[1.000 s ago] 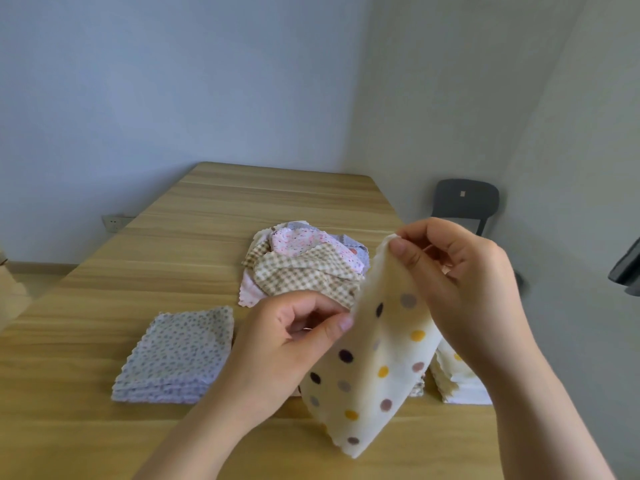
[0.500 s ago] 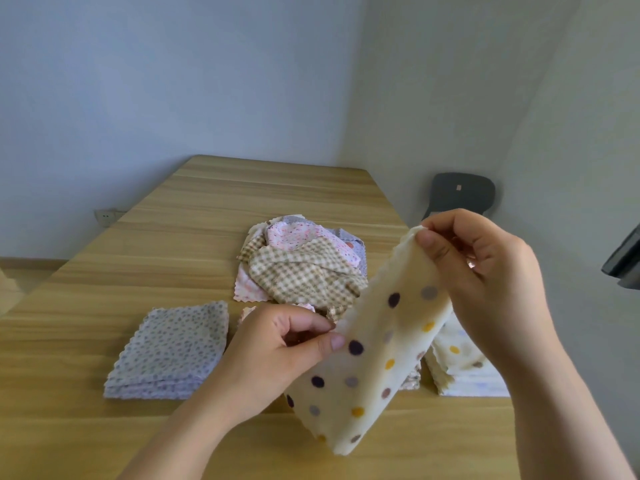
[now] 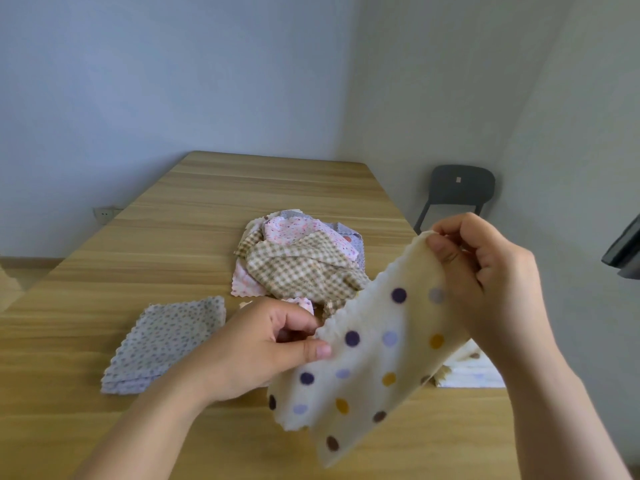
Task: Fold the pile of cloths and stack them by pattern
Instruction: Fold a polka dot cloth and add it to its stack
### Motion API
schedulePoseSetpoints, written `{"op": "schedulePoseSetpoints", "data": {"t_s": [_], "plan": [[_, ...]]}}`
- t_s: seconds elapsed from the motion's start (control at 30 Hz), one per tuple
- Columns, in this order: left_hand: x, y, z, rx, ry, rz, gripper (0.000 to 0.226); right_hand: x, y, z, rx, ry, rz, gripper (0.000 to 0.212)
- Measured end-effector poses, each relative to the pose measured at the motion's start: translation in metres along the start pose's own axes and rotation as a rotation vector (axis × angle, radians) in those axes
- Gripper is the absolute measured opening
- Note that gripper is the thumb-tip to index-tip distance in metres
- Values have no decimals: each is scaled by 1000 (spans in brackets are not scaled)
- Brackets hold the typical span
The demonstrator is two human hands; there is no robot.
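Both hands hold one cream cloth with coloured dots [image 3: 381, 358] up in the air over the near part of the wooden worktop [image 3: 242, 202]. The left hand [image 3: 263, 348] pinches the cloth's lower-left top corner between thumb and curled fingers. The right hand [image 3: 485, 271] pinches the opposite top corner, held higher, so the scalloped top edge slopes up to the right and the rest of the cloth hangs down towards the camera.

Behind the hands, near the middle of the worktop, lies the unfolded pile of cloths [image 3: 311, 237], with a brown checked cloth [image 3: 298, 271] on top and pink flowered and grey pieces beneath it. To the left of the pile, set apart from it, sits a neat folded stack of pale purple flowered cloths [image 3: 166, 341]. On the right, mostly hidden behind the held cloth and the right forearm, is a low white stack [image 3: 474, 368] — probably dotted cloths like the held one, though little of it shows.

A dark chair [image 3: 457, 188] stands beyond the worktop's far right corner, and a wall socket [image 3: 104, 213] sits low on the left wall.
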State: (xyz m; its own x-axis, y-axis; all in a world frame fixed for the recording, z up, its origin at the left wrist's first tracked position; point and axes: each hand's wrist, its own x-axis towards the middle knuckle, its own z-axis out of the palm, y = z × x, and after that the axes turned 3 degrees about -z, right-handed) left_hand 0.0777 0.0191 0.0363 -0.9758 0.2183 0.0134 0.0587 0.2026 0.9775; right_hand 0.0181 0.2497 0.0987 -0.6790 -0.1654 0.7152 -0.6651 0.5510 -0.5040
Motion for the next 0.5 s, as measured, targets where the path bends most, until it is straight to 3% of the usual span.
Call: {"op": "schedulePoseSetpoints", "data": {"t_s": [0.07,0.13,0.23,0.33,0.47,0.5], "plan": [[1,-1,-2,87,25,-18,47,-2,4,0,-7,12,4,10],[1,-4,-6,136,12,-32,45,-2,9,0,-21,34,7,9],[-1,-10,-12,121,-9,-62,37,-3,15,-2,-14,63,33,10],[-2,-11,-19,81,-13,-129,52,-5,19,-3,8,67,54,12],[-1,-6,-23,95,8,-116,27,-10,23,1,35,75,74,14],[0,-5,-25,98,33,-103,32,-10,23,1,34,76,74,14]]}}
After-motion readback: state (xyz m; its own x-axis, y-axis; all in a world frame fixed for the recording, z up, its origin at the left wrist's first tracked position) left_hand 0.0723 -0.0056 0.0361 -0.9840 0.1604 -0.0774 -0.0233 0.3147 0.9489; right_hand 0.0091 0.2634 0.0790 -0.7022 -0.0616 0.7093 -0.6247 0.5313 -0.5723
